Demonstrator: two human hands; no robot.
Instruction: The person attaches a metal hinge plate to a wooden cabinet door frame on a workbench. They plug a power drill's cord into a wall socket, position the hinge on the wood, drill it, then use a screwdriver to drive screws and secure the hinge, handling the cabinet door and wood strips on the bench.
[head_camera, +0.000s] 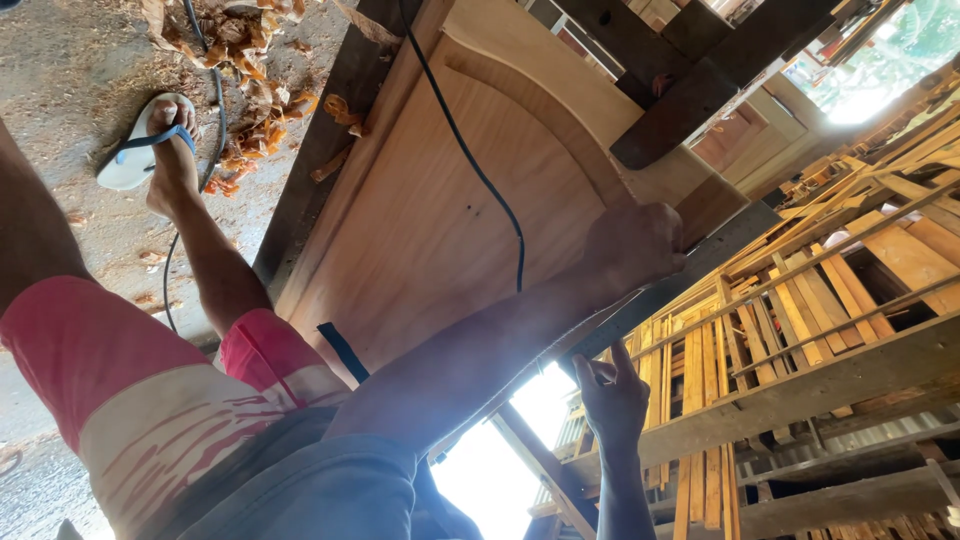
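Door panel (430, 220): broad, stiff, heavy wood lying flat on the desk (310, 170). Grip its edges. One hand (635, 245) is fisted at its 3 o'clock edge; the other hand (612, 398) grips a metal bar (670, 290).

Lying across the middle of the view, a wooden door panel (420, 220); trailing over its face from the top edge toward the centre, a cable (478, 170); sitting at the panel's right edge, the left hand (632, 248), with the right hand (612, 398) just below it, near a long strip (660, 300) that seems to be running along that edge; stacking up to the right of both hands, timber frames (800, 330); spreading over the floor left of the panel, wood shavings (250, 80); standing beside the shavings, a foot in a sandal (165, 150); crossing above the panel at upper right, a beam (680, 110).
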